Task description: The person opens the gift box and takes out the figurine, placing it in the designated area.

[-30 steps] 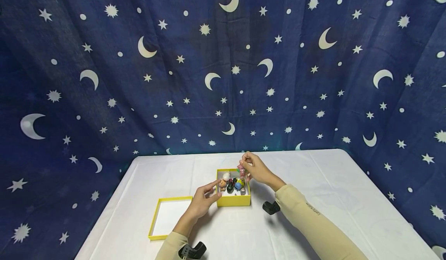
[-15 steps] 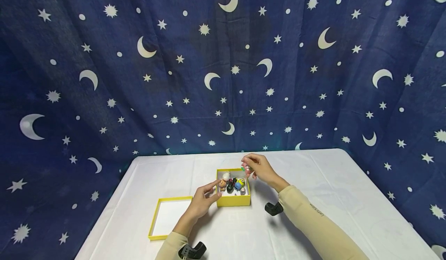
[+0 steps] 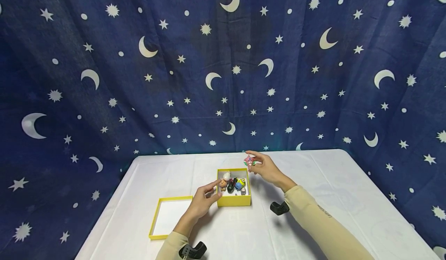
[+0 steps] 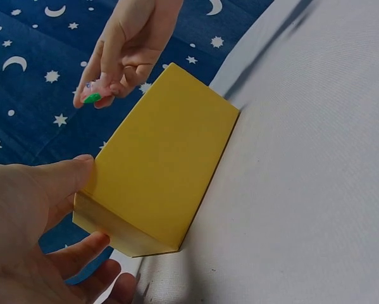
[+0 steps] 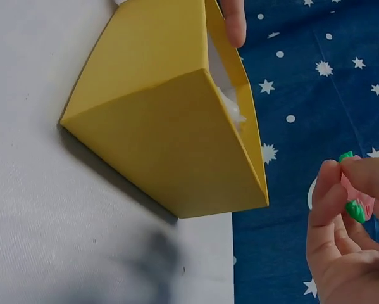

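Observation:
A pink figurine [image 3: 249, 160] with green parts is pinched between the thumb and fingers of my right hand [image 3: 265, 169], above the back right corner of an open yellow box [image 3: 234, 201]. My left hand [image 3: 201, 202] holds the box by its left side, index finger at the rim and thumb near the front corner. Inside the box are several small figures, among them a white figure [image 3: 227, 176], a brown figure [image 3: 223, 184], a black piece [image 3: 231, 186], a blue and yellow figure [image 3: 239, 184] and a grey figure [image 3: 243, 191]. The wrist views show mostly the box's outer walls.
To the left of the box, a shallow yellow-rimmed lid [image 3: 159, 217] lies with its white inside up, partly behind the left forearm. A white cloth covers the table [image 3: 324, 202]. Behind it hangs a dark blue curtain [image 3: 195, 85] with moons and stars.
My right hand has moved right and slightly up with the pink figurine, away from the box's opening, and the figurine has turned in the fingers. The left hand and box stay put.

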Demonstrator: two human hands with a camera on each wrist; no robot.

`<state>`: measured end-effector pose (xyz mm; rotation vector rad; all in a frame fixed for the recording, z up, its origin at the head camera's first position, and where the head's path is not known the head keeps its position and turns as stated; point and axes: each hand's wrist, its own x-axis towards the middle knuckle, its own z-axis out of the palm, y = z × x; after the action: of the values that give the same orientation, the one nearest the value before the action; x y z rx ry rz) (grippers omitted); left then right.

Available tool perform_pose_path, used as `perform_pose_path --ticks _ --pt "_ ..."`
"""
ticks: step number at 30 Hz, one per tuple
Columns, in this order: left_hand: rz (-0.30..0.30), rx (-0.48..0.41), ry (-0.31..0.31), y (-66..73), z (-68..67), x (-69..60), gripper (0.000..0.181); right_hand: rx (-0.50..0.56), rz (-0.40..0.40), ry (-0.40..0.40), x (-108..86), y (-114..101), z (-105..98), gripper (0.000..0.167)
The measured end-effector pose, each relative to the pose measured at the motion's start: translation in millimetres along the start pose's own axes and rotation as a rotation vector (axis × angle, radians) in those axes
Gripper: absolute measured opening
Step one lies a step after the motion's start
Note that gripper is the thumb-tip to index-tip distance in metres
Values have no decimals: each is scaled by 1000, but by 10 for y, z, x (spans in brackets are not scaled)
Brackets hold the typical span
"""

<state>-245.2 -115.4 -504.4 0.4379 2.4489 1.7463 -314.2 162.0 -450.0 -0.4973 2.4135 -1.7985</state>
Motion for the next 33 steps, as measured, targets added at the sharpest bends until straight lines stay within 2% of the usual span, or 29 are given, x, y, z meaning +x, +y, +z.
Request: perform_pose_path --ticks 13,21,33 --pt "16 -39 36 11 7 -3 51 13 -33 35 -37 11 -142 59" --pt "2 -34 55 -19 14 13 52 -91 -57 73 -73 48 -235 54" --pt "7 -28 70 -45 18 48 52 -120 -44 13 -93 238 -368 52"
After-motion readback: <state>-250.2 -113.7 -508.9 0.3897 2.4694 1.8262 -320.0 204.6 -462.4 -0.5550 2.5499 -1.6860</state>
